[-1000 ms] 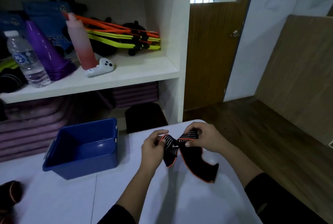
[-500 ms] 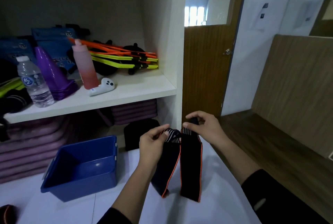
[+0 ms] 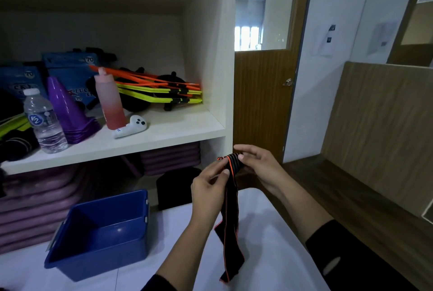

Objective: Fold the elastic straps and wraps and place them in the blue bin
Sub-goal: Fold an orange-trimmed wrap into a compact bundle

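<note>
A black elastic wrap with orange edging hangs doubled over above the white table. My left hand pinches its top from the left. My right hand pinches the same folded top from the right. The two halves of the wrap lie together and dangle down to the tabletop. The blue bin stands on the table to the left of my hands, and nothing shows inside it.
A white shelf unit behind the table carries a water bottle, purple cones, a pink bottle, a white controller and orange and yellow poles. Purple mats are stacked below. A wooden door stands to the right.
Both hands have lifted the wrap off the table and brought its two ends together. The hanging halves, earlier spread apart, now lie against each other.
</note>
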`<control>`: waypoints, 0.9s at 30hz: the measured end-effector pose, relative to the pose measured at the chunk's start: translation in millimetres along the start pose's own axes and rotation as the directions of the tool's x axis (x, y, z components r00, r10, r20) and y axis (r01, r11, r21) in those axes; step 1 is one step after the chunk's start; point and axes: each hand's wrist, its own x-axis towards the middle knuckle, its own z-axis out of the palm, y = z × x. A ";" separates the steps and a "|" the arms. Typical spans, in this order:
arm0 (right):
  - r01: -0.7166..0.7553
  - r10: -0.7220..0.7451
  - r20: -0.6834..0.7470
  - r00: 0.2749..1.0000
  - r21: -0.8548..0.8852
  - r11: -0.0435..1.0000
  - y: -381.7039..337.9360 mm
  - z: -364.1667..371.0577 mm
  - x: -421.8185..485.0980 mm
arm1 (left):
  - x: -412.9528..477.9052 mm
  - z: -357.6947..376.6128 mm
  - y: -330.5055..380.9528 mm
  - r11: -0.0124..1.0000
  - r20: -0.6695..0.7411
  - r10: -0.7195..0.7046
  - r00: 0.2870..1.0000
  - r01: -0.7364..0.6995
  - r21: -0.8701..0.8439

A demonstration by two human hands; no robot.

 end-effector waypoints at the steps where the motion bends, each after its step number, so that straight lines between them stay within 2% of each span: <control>1: 0.002 -0.002 0.010 1.000 0.020 1.000 -2.2 -0.3 -0.3 | -1.2 0.6 3.7 1.000 0.027 0.020 0.999 -0.019 -0.022; 4: 0.041 -0.040 0.039 0.998 -0.013 0.999 -6.4 -3.2 -0.2 | -2.7 2.3 11.8 0.996 0.090 0.061 0.994 -0.055 -0.072; 7: 0.105 -0.095 0.049 0.994 -0.252 0.962 -9.3 -4.0 -1.2 | 1.4 3.1 13.3 0.989 0.103 0.039 0.994 -0.024 -0.147; 9: 0.162 -0.169 0.018 0.986 -0.386 0.908 -8.0 -3.0 0.1 | 4.9 3.6 14.2 0.990 0.130 0.024 0.991 -0.005 -0.139; 12: 0.215 -0.244 -0.008 0.970 -0.451 0.866 -6.0 -3.6 1.3 | 9.8 3.0 14.6 0.997 0.178 0.008 0.984 0.007 -0.079; 15: 0.223 -0.249 0.005 0.968 -0.469 0.855 -7.9 -4.9 0.4 | 11.8 1.6 13.6 0.997 0.164 0.065 0.984 -0.072 0.039; 17: 0.224 -0.242 0.019 0.970 -0.450 0.864 -9.9 -6.1 1.0 | 16.3 0.2 9.5 0.971 0.074 0.146 0.987 -0.157 0.182; 20: 0.198 -0.193 0.052 0.980 -0.373 0.907 -15.9 -8.7 3.0 | 25.3 -3.8 4.8 0.904 -0.029 0.239 0.971 -0.212 0.371; 23: 0.179 -0.154 0.105 0.982 -0.291 0.940 -22.6 -8.6 5.0 | 32.9 -9.6 3.9 0.894 -0.034 0.266 0.963 -0.234 0.383; 27: 0.189 -0.134 0.176 0.975 -0.345 0.919 -26.7 -2.7 8.9 | 38.6 -13.2 9.1 0.871 -0.030 0.306 0.952 -0.267 0.413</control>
